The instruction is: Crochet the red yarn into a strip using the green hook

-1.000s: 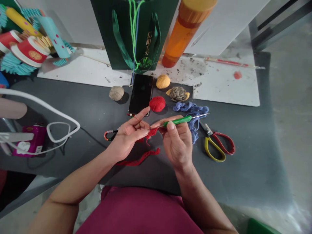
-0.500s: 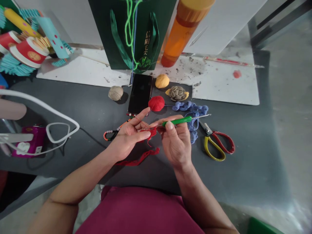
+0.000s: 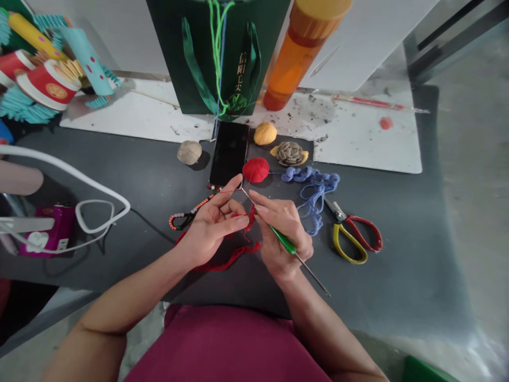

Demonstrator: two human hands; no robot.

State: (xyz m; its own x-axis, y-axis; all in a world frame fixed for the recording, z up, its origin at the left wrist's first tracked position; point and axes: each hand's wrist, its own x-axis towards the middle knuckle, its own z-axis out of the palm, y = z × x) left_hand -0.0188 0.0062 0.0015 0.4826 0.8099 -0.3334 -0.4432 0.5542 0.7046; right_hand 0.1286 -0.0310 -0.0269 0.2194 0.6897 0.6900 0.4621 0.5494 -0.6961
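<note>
The left hand (image 3: 210, 225) pinches a red crocheted strip (image 3: 249, 218) between its fingers, and the strip's tail trails onto the dark tabletop (image 3: 397, 276). The right hand (image 3: 284, 236) grasps a green-handled crochet hook (image 3: 282, 240), its tip angled toward the strip. A red yarn ball (image 3: 255, 170) sits just beyond the hands, beside a smartphone (image 3: 229, 154). A blue crocheted piece (image 3: 314, 199) and red-and-yellow-handled scissors (image 3: 350, 241) lie to the right.

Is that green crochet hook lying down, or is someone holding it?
Held: the right hand grips the hook by its green handle, and the left hand holds red crochet.
</note>
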